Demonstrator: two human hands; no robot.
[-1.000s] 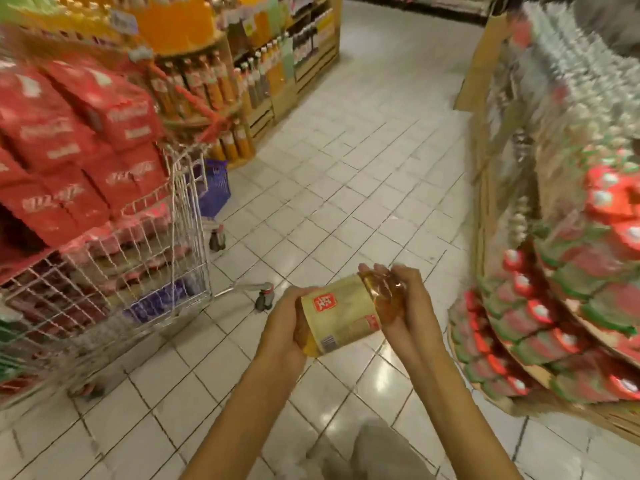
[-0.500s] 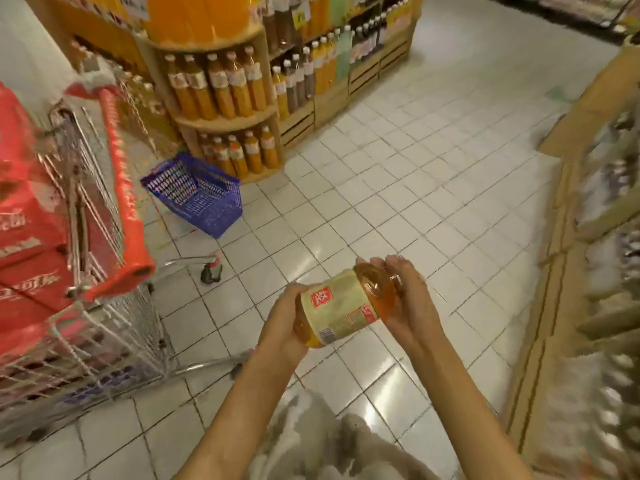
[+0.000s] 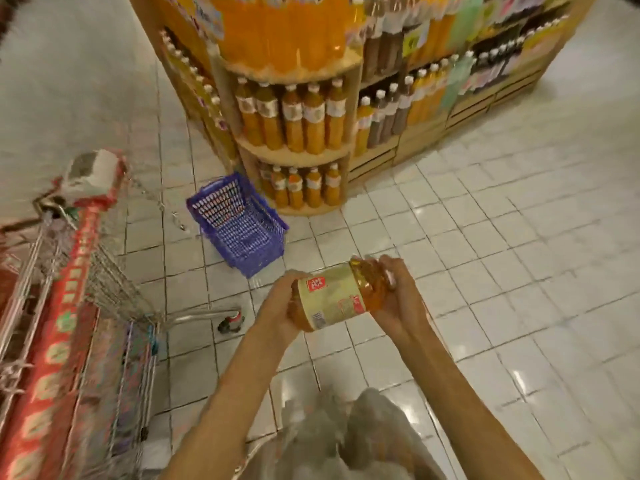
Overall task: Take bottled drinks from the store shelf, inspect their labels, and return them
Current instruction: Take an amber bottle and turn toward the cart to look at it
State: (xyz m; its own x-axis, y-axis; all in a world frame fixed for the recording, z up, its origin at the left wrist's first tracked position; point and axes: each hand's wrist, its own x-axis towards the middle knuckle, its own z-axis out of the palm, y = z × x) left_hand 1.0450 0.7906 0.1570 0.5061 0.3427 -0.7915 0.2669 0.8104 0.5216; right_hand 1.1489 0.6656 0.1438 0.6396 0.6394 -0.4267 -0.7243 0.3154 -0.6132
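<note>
Tiled aisle, drink shelf [image 3: 294, 157] ahead, basket [image 3: 239, 226] on floor | we hold the bottle [image 3: 337, 296] sideways, label up for reading | left hand [image 3: 282, 308] cups its base, right hand [image 3: 398, 296] wraps its neck end | return to shelf pending

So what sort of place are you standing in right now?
Most likely a supermarket drinks aisle. A rounded wooden display shelf carries rows of amber bottled drinks, a metal wire shopping trolley stands at the left, and a blue plastic shopping basket sits on the white tiled floor.
</note>
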